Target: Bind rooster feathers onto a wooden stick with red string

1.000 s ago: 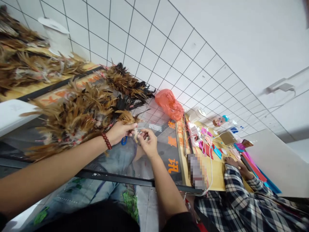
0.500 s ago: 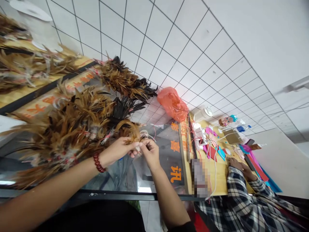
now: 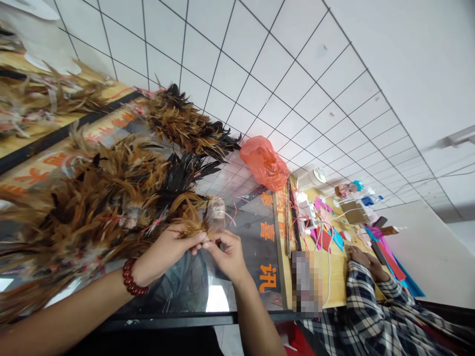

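A small tuft of brown feathers [image 3: 192, 222] is pinched in my left hand [image 3: 178, 247], which wears a red bead bracelet at the wrist. Touching the base of that tuft are the closed thumb and fingers of my right hand [image 3: 226, 249]. The two hands meet above the dark glass tabletop [image 3: 248, 267]. Just beyond them stands a small clear container [image 3: 218, 210] with pale contents. A big heap of brown feather bunches [image 3: 111, 193] spreads to the left. Behind it lies another bunch [image 3: 185, 123] with black tips.
An orange-red plastic bag [image 3: 264, 160] rests by the tiled wall. On the right, a wooden table [image 3: 337, 282] carries white power strips [image 3: 305, 212], cables and coloured pieces. A co-worker in a plaid sleeve [image 3: 361, 291] sits there with hands on that table.
My hands have drawn slightly down and left with the feather tuft, and the container behind them shows more. The whole view has shifted a little.
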`<state>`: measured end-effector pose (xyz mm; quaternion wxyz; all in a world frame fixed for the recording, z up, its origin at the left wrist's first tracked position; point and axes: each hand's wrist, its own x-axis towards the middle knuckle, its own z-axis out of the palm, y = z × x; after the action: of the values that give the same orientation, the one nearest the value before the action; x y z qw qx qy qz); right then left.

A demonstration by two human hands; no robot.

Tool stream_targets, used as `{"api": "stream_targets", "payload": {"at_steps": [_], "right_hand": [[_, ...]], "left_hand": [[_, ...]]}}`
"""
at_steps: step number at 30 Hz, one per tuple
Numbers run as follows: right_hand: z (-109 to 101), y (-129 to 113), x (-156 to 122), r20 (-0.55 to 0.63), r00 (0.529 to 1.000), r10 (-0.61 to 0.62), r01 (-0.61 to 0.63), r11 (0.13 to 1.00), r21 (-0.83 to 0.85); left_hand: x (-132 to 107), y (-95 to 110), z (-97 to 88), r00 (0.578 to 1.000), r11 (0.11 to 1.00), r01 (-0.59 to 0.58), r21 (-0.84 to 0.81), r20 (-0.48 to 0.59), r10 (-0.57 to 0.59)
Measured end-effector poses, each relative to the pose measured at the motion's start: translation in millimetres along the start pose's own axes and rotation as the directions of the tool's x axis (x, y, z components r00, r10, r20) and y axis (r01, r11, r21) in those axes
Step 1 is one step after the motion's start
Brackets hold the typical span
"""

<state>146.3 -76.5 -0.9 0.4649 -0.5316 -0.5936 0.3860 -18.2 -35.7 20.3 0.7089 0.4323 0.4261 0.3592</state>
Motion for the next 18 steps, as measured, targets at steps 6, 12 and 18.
{"api": "stream_targets", "payload": {"at_steps": [6,12,18], "right_hand": [[-1,0,0,0.076,0.988,0.132,-0.141,0.982,0.127],[2,6,-1,-0.007,0.986,0.166,-0.162,0.973,0.163],[8,7,-1,-0.04,0.995,0.086,-0.085,0.996,0.035]], "left_hand": [[4,1,-2.8,0.996,0.975,0.086,-0.203,0.001,-0.087],[5,1,-3.7,0.995,0.966,0.075,-0.247,-0.039,-0.087],[5,-9,-1.8,0.994,0.998,-0.055,-0.018,-0.1,0.053]]}}
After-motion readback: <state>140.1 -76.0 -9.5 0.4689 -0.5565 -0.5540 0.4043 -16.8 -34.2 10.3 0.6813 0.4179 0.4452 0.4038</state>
